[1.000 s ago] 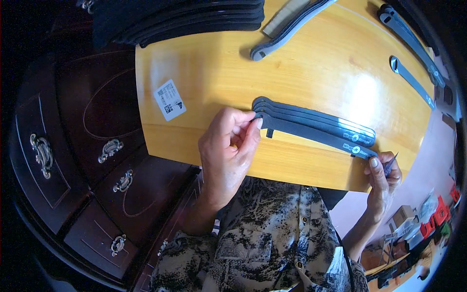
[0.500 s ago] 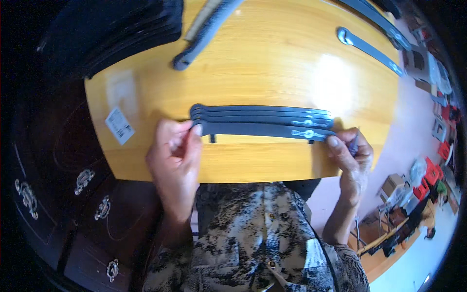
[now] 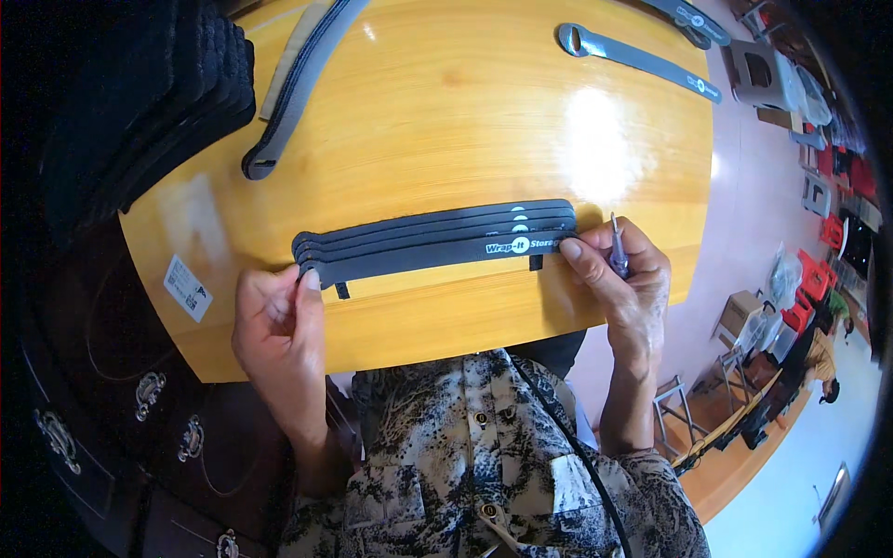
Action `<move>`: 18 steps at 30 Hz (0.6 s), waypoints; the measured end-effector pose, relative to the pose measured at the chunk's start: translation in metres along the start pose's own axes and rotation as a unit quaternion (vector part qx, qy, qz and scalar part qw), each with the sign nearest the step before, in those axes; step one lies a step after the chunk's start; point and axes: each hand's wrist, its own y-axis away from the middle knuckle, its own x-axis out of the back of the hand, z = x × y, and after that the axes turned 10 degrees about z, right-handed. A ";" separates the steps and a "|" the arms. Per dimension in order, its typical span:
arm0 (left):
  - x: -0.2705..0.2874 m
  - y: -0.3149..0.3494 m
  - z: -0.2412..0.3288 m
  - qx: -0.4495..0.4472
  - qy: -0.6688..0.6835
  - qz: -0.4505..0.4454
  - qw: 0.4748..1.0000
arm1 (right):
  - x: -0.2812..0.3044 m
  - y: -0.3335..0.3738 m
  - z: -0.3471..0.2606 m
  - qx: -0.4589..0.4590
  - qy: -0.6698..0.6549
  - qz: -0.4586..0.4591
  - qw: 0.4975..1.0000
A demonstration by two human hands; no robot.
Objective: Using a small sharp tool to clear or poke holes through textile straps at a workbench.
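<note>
At the near edge of the round wooden table [image 3: 446, 112], the left hand [image 3: 277, 321] pinches the left end of a fanned stack of dark grey straps [image 3: 433, 244], thumb and forefinger closed on the rounded tips. The right hand [image 3: 625, 279] presses its fingertips on the opposite end of the same stack and also carries a thin metal tool [image 3: 616, 246] between its fingers (whether a pick or a small blade cannot be told). The straps lie flat and nearly level across the tabletop, each offset slightly from the next; the front one bears a white printed mark near its right end, and two short tabs hang from its lower edge.

Left of the stack, near the table rim, sits a small white rectangular label [image 3: 188, 286]. Farther back, a longer grey strap [image 3: 298, 88] lies diagonally, and a slotted grey strap [image 3: 637, 58] rests near the far right rim. A pile of black mats [image 3: 153, 102] overlaps the far left edge. Below the table, a dark wooden cabinet [image 3: 121, 409] shows metal drawer pulls.
</note>
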 end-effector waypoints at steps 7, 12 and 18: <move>0.001 0.000 -0.001 -0.013 -0.025 0.001 1.000 | -0.003 0.002 0.002 0.010 0.017 0.005 1.000; 0.005 0.001 0.002 -0.010 -0.036 0.005 0.999 | -0.005 0.004 0.001 0.014 0.006 0.008 1.000; 0.001 0.002 0.003 -0.014 -0.031 0.017 0.999 | -0.006 0.005 -0.005 0.016 0.044 0.013 0.999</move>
